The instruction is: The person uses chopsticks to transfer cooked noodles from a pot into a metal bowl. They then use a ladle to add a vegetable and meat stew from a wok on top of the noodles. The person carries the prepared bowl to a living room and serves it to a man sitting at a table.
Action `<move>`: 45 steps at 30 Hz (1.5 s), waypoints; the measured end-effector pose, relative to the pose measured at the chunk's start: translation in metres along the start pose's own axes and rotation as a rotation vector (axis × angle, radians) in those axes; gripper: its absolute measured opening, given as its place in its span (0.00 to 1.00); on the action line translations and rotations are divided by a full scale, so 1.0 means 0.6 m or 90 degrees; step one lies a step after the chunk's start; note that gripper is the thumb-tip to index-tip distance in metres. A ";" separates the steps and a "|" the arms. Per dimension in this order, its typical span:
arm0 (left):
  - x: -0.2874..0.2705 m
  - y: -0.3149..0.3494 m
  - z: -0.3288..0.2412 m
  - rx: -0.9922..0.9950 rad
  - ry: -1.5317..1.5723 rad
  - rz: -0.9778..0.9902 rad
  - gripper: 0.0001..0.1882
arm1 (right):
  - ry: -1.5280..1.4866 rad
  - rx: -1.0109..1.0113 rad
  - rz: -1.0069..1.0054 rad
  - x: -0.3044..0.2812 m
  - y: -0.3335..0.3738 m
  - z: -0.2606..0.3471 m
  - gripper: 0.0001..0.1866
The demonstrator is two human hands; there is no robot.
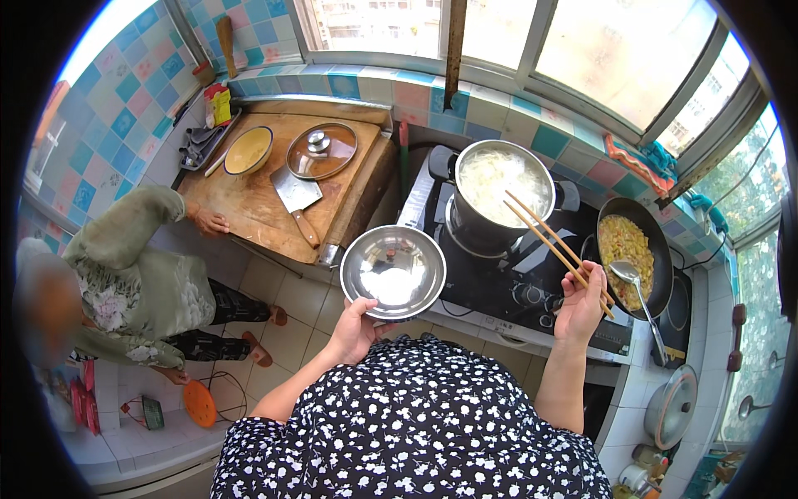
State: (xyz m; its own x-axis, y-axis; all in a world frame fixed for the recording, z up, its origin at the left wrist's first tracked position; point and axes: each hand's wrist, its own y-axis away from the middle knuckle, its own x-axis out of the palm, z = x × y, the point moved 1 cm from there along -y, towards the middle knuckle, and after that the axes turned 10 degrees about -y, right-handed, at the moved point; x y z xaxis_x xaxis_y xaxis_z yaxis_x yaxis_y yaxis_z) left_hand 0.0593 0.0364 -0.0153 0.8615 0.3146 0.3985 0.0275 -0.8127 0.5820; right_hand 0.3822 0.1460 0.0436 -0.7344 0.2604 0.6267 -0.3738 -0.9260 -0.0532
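Chopsticks (539,236) overlap blurry strands (490,176), perhaps noodles, in the pot (480,223).

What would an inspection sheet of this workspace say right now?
Surface: wooden board, worn; stove, glossy black.
Job's things: metal bowl, no food visible; chopsticks; pot holding pale food.
Clutter: cleaver, lid and yellow bowl on the board.
Hands: left hand grips the metal bowl's near rim; right hand holds the chopsticks, pointing toward the pot.
Cables: thin dark cord beside an orange disc.
Surroundings: another person near the board; frying pan with food, right of the pot.
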 end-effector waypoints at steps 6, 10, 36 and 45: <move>-0.009 -0.007 0.007 -0.003 0.003 0.004 0.22 | 0.004 0.003 -0.004 0.003 0.002 0.001 0.13; -0.003 -0.002 0.002 -0.003 0.002 -0.001 0.23 | 0.005 0.000 -0.006 0.003 0.002 0.001 0.13; -0.004 -0.007 0.000 -0.008 -0.003 0.004 0.23 | 0.021 0.003 -0.001 0.008 -0.001 -0.001 0.13; -0.006 -0.010 0.001 -0.009 0.001 -0.001 0.23 | 0.040 -0.003 0.013 0.011 0.000 -0.001 0.13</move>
State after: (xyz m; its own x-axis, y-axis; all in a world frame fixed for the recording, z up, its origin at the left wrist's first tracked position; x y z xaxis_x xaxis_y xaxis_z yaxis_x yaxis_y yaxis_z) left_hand 0.0565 0.0397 -0.0203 0.8605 0.3166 0.3992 0.0213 -0.8053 0.5925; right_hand 0.3768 0.1483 0.0472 -0.7763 0.2580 0.5752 -0.3605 -0.9302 -0.0693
